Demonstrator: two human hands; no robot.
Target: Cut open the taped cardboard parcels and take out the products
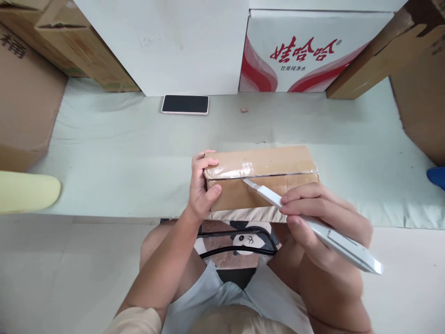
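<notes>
A small brown cardboard box (271, 160) with clear tape lies at the front edge of the cloth-covered surface. My left hand (203, 183) grips its left end, fingers over the top and thumb on the near side. In my right hand (323, 218) is a white utility knife (347, 248), held between thumb and fingers. The blade of the knife touches the long seam of the box, left of its middle. A dark slit runs along that seam towards the right end.
A phone (185, 104) lies behind the box, near a white panel (174, 46). White-and-red carton (306, 51) stands at the back. Brown cartons (24, 93) flank both sides. A yellow rounded object (29, 191) is at far left, a blue one (437, 176) at far right.
</notes>
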